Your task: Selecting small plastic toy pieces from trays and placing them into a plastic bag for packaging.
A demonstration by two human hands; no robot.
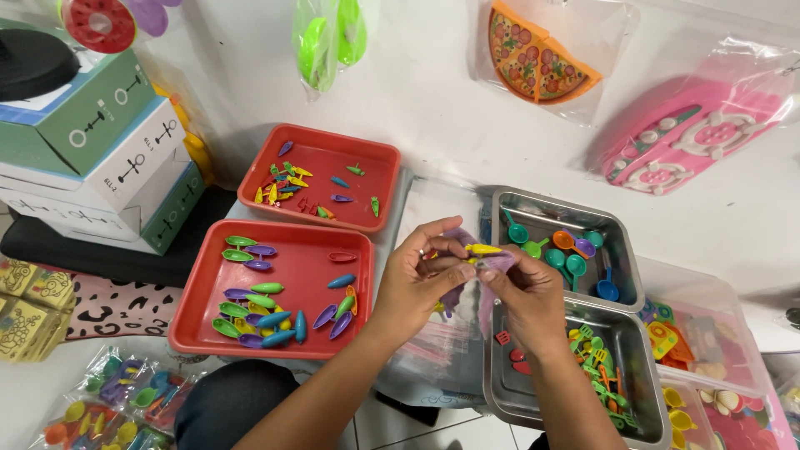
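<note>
My left hand [421,279] and my right hand [525,292] meet above the gap between the red trays and the metal trays. Together they pinch a small clear plastic bag [492,265] with a yellow toy piece [483,249] and purple pieces showing at the fingertips. Both hands have their fingers closed on the bag. Below them lies a pile of clear plastic bags [442,350].
Near red tray [275,337] holds several small boat-shaped toy pieces; far red tray [325,133] holds smaller ones. Metal tray [621,225] has toy spoons, metal tray [500,392] toy forks. Stacked boxes [100,150] at left, filled bags [117,400] bottom left, toy sets on the wall.
</note>
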